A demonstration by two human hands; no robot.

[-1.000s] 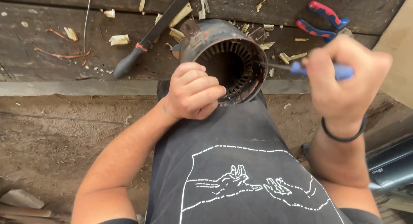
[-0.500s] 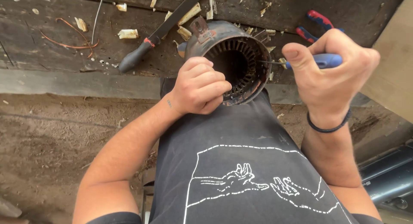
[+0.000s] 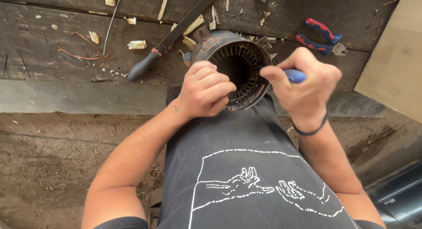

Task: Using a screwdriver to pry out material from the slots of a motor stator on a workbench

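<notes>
rusty brown slotted motor shell [image 3: 239, 66], blue tool handle [image 3: 293, 76], red-and-blue pliers [image 3: 318, 35], black wristband [image 3: 311, 129].

- We see a desk [image 3: 52, 35] of dark, weathered wooden planks, strewn with pale wood chips [image 3: 137, 45] and a strand of copper wire [image 3: 83, 49].
- Below it lies a dirt floor [image 3: 57, 158], brown and crumbly.
- A pale wooden board [image 3: 393, 66] leans at the right edge.
- A dark pipe [image 3: 400, 196] lies at the lower right.
- Soft daylight falls evenly.
</notes>
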